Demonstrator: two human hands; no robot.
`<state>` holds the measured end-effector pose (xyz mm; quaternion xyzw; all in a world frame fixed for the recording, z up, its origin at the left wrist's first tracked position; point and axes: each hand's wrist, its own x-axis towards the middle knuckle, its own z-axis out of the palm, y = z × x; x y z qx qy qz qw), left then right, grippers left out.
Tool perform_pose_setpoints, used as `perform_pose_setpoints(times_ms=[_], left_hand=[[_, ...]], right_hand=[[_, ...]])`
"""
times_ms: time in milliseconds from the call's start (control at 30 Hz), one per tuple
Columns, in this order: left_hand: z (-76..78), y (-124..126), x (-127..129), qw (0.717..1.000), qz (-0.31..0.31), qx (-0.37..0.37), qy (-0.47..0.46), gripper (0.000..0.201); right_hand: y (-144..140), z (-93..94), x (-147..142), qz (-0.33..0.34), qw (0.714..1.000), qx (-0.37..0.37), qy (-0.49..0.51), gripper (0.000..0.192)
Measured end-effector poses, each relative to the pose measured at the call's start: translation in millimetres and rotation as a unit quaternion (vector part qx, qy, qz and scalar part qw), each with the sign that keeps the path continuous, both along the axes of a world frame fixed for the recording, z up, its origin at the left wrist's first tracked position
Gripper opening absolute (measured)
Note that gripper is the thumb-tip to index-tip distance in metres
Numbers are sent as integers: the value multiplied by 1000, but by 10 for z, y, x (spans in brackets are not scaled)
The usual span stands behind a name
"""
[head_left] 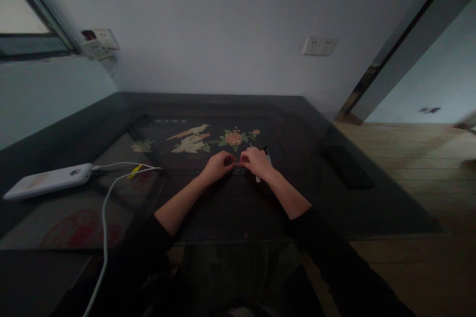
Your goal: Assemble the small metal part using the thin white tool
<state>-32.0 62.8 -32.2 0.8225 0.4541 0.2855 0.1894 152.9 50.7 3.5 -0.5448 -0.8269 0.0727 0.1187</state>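
My left hand [219, 164] and my right hand [256, 162] meet over the middle of a dark glass-topped table [305, 129]. Between the fingertips lies a small dark rectangular piece [239, 170] with tiny light marks, and both hands pinch or touch it. Under my right hand a small white and black tool-like thing [266, 154] sticks out; my right hand seems to hold it. The light is dim, so fine detail is hard to make out. Black sleeves cover both forearms lower down.
A white power bank [48, 180] with white cables [106, 208] lies at the left. A dark phone-like slab [347, 166] rests at the right. A bird-and-flower inlay [208, 139] shows beneath the glass. Wall sockets [320, 45] are behind; wooden floor [420, 158] lies to the right.
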Motion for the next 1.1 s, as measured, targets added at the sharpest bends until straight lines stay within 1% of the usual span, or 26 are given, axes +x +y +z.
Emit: perform_pose_setpoints(times_ms=[233,333,500,600,800,867,1100], left_hand=[[-3,1,-6,1000,-9,8,7,14],[3,-3,-5,1000,-12,13,8,14],[11,-14,0,1000,-7,14,11,15],[15,-16,1,1000,1,20,16,15],[23,-2,-14,999,36,24,31,14],[24,-3,-18,998,41,26,29,15],[56,-32,-1,999,44,23,12,13]], right_hand=[[-15,-6,-10,8,1000,11,12,16],[-4,-9,-1,14,1000,11,25,14],[32,23,46,5,998,20,61,11],[35,34,71,13,998,18,64,19],[-16,-14,50,58,998,11,11,51],[-31,-26,27,58,998,12,-2,52],[-38,-56,-28,68,997,41,-11,44]])
